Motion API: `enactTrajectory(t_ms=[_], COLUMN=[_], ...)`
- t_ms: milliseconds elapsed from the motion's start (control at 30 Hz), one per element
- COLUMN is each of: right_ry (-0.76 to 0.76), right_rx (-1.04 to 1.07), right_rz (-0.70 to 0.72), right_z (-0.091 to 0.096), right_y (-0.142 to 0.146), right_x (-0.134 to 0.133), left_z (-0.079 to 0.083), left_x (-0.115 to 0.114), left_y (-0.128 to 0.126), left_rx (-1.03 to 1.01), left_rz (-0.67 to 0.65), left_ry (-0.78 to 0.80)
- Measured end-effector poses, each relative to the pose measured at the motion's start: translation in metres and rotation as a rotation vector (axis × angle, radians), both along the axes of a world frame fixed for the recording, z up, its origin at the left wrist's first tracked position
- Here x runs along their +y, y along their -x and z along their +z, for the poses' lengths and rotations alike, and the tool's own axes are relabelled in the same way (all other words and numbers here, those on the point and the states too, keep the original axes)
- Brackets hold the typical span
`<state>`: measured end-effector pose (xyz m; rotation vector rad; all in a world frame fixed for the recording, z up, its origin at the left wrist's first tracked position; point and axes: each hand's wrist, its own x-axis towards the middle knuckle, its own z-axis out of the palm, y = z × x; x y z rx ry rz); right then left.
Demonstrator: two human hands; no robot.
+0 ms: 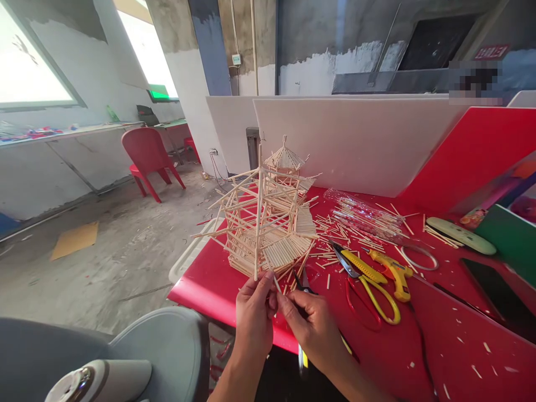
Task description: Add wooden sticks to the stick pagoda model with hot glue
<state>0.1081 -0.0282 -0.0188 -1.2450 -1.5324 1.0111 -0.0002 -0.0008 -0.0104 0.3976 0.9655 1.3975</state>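
Note:
Above the front edge of the red table [201, 285], my left hand [254, 310] is closed, pinching the lower end of a long pale wooden stick [258, 223] that stands nearly upright. A second, thinner-looking stick [276, 283] slants between the two hands. My right hand [310, 324] is closed, with thumb and fingertips on its lower end. Just beyond my hands stands a stick-built pavilion model [240, 226] with open rafters and slatted lower roof panels. Behind it rises a pointed slatted roof [285, 158]. Partly hidden by my right hand is a dark-bladed tool [305, 282].
To the right lie scissors [379, 296], a yellow utility knife [364, 266], a yellow glue gun [396, 273], loose sticks [347, 234], a plastic bag of sticks [368, 215] and a phone [498, 290]. White boards [347, 145] stand behind. A grey stool [167, 346] holds a white cylinder [113, 379].

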Motion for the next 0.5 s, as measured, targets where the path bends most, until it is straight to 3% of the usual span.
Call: enactTrajectory(t_ms=[500], right_ry=[0.033], right_rx=[0.061], right_rz=[-0.018], right_z=[-0.0090], right_y=[-0.0012], right_x=[0.0046], left_z=[0.0027], left_x=[0.0011], left_y=[-0.0036], left_rx=[0.012], left_rz=[0.024], left_ry=[0.026])
